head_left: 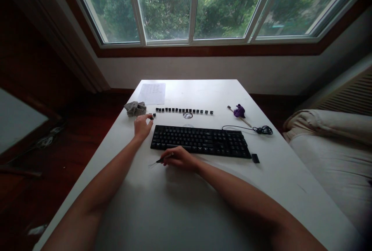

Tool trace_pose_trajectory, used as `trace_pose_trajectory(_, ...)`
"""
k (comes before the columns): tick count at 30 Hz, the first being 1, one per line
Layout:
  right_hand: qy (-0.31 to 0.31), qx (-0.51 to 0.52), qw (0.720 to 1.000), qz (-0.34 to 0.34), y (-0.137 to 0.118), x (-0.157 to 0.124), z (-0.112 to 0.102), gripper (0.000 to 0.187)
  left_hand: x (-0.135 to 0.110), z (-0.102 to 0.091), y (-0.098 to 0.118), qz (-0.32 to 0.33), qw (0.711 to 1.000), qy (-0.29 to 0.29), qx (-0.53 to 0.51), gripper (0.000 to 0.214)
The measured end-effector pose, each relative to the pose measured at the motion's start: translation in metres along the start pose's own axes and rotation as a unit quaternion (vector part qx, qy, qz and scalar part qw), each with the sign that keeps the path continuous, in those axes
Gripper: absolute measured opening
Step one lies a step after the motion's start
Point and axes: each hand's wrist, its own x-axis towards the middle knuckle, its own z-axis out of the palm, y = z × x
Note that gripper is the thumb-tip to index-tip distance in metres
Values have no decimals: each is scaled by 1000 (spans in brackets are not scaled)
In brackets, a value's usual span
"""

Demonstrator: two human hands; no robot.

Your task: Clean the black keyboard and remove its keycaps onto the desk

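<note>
A black keyboard (200,141) lies across the middle of the white table (203,204). Behind it runs a row of several loose black keycaps (184,110). My left hand (142,126) reaches to the left end of that row, its fingertips pinched on a black keycap (151,117). My right hand (180,159) rests in front of the keyboard's left part and is closed on a thin wire keycap puller (158,162) that points left. One more loose black keycap (255,158) sits off the keyboard's front right corner.
A crumpled grey cloth (135,108) and a sheet of paper (152,93) lie at the back left. A purple-headed brush (240,112) and the keyboard's coiled cable (261,129) are at the back right. A round cable hole (187,115) is mid-table. A cushioned seat (331,150) stands right.
</note>
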Motion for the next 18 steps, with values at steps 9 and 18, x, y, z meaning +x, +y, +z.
trace_pose_trajectory(9, -4, 1, 1000, 4, -6, -2, -4, 31, 40, 29, 4, 71, 994, -37, 74, 25)
trace_pose_trajectory(18, -10, -2, 1000, -14, -1, -2, -6, 27, 55, 46, 1, 70, 991, -76, 81, 23)
